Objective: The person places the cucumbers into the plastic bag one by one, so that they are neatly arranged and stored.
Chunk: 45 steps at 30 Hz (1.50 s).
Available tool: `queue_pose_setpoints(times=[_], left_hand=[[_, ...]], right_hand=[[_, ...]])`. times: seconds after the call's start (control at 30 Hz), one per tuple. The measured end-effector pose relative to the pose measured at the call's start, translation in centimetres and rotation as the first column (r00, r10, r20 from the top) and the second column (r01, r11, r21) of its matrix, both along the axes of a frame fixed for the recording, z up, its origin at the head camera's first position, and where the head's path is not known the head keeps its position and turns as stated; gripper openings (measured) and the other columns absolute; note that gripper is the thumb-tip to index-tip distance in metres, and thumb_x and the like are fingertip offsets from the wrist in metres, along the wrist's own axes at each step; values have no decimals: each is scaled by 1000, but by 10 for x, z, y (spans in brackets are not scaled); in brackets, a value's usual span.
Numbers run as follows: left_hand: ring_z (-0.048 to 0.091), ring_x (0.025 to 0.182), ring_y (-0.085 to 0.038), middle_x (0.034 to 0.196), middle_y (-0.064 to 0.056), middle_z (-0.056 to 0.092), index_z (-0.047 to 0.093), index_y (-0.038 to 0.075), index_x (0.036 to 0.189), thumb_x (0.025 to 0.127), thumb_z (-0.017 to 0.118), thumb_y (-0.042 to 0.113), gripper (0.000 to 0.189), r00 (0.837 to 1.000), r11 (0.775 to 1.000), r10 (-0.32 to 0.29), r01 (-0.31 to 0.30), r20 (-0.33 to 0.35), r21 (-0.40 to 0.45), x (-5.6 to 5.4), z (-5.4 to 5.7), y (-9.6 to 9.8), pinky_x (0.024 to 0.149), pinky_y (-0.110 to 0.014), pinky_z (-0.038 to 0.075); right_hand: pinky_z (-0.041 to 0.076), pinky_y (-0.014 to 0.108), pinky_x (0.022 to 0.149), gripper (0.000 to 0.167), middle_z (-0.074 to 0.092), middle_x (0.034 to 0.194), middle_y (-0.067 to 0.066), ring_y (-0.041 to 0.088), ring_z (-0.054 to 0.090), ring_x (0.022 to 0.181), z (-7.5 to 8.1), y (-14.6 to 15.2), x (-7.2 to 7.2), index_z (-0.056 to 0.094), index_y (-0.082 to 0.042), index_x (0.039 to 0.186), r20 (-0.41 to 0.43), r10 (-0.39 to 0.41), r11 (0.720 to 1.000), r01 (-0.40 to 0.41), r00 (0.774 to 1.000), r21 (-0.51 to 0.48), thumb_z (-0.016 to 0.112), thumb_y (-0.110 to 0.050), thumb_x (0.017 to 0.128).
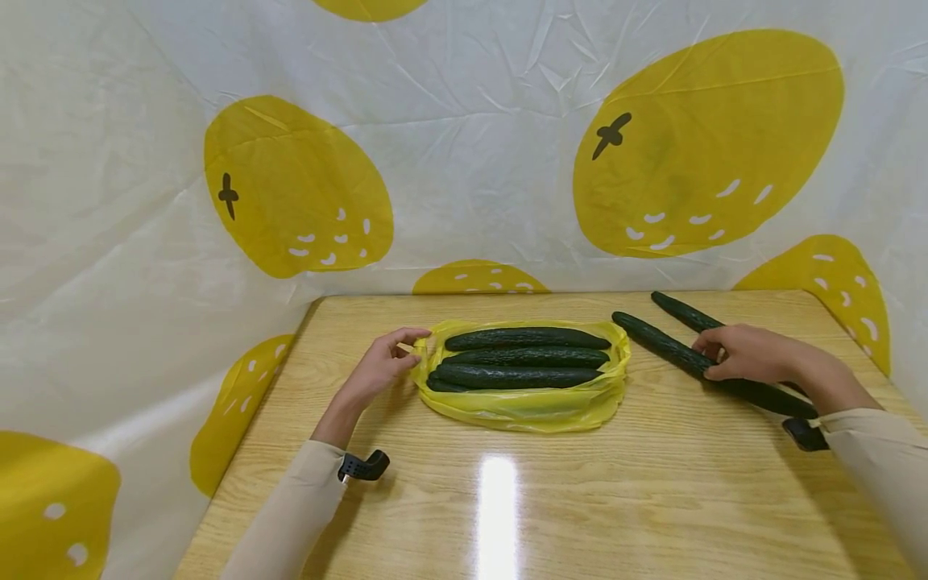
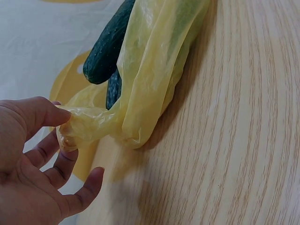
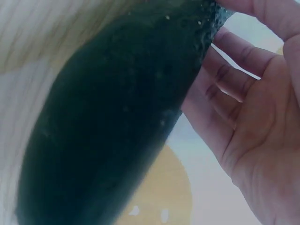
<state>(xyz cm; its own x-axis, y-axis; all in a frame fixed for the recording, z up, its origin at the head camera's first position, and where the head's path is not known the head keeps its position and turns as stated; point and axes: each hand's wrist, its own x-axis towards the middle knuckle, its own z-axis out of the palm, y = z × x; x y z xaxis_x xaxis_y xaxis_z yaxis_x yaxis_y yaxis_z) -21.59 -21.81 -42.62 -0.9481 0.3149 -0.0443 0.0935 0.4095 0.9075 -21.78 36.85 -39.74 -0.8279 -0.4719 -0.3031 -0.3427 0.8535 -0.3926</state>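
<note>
At the table's middle lies a thin yellow plastic bag (image 1: pixel 522 412), spread open with several dark green cucumbers (image 1: pixel 525 357) side by side in it. My left hand (image 1: pixel 380 364) pinches the bag's left edge between thumb and fingers; the left wrist view shows the gathered plastic (image 2: pixel 89 126) there, with the other fingers spread. To the right of the bag, my right hand (image 1: pixel 757 354) grips a long cucumber (image 1: pixel 656 337) around its middle. In the right wrist view this cucumber (image 3: pixel 108 112) fills much of the picture, partly hiding the fingertips.
Behind the gripped cucumber lies another cucumber (image 1: pixel 685 312), partly hidden by my right hand. The wooden table (image 1: pixel 594 499) reaches a white curtain (image 1: pixel 478 177) printed with yellow fruit at the back and sides. A black band (image 1: pixel 362 466) sits on my left wrist.
</note>
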Motion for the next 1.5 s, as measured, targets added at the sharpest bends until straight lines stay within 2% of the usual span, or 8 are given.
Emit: queue_pose_setpoints(times=[0.2, 0.43, 0.67, 0.83, 1.07, 1.3, 1.5], left_hand=[[54, 91, -29, 131, -14, 50, 60, 14, 141, 100, 60, 3, 42, 1000, 1000, 4, -4, 4, -3, 0, -1, 0, 73, -44, 48], [55, 93, -33, 132, -17, 50, 59, 13, 142, 100, 59, 2, 43, 1000, 1000, -2, 2, 0, -4, 1, 0, 0, 74, -45, 47], [55, 93, -32, 133, -16, 50, 59, 13, 143, 101, 59, 3, 43, 1000, 1000, 0, 0, 3, -7, 0, -1, -1, 74, -44, 48], [54, 92, -30, 132, -14, 50, 60, 14, 142, 101, 60, 2, 43, 1000, 1000, 6, -6, 10, -3, -1, 0, 0, 75, -44, 48], [54, 91, -29, 133, -14, 50, 60, 13, 142, 100, 59, 2, 43, 1000, 1000, 2, -2, 9, -7, 0, 1, -1, 74, -43, 48], [54, 92, -31, 133, -15, 50, 61, 16, 141, 100, 60, 3, 43, 1000, 1000, 5, -4, 11, -11, 0, 0, -1, 73, -43, 47], [55, 92, -30, 133, -16, 50, 61, 15, 141, 100, 60, 2, 43, 1000, 1000, 7, -7, 7, -11, 0, 1, 0, 74, -42, 48]], right_hand=[[56, 41, 79, 56, 68, 117, 16, 28, 67, 99, 2, -2, -1, 60, 11, 128, 25, -4, 998, 6, 1000, -68, 78, -26, 90], [56, 34, 76, 62, 64, 123, 25, 27, 68, 100, 7, -5, -3, 54, 15, 134, 46, 5, 995, 0, 999, -99, 76, -25, 92], [55, 30, 76, 54, 64, 119, 12, 19, 64, 99, 18, -16, -3, 58, 3, 132, 7, 26, 988, -24, 1000, -151, 78, -24, 90], [55, 31, 78, 49, 65, 120, 11, 16, 66, 96, 26, -24, -4, 60, -1, 130, -42, 66, 983, -72, 997, -168, 78, -23, 90], [56, 41, 83, 50, 64, 121, 11, 17, 66, 98, 37, -38, -5, 60, -2, 131, -45, 65, 983, -71, 997, -168, 78, -24, 90], [55, 40, 84, 52, 65, 123, 8, 15, 65, 99, 47, -55, -7, 60, -4, 131, -62, 91, 983, -99, 994, -152, 79, -26, 89], [54, 48, 87, 50, 64, 123, 8, 18, 65, 102, 53, -68, -10, 60, -5, 131, -47, 98, 984, -104, 994, -147, 78, -26, 89]])
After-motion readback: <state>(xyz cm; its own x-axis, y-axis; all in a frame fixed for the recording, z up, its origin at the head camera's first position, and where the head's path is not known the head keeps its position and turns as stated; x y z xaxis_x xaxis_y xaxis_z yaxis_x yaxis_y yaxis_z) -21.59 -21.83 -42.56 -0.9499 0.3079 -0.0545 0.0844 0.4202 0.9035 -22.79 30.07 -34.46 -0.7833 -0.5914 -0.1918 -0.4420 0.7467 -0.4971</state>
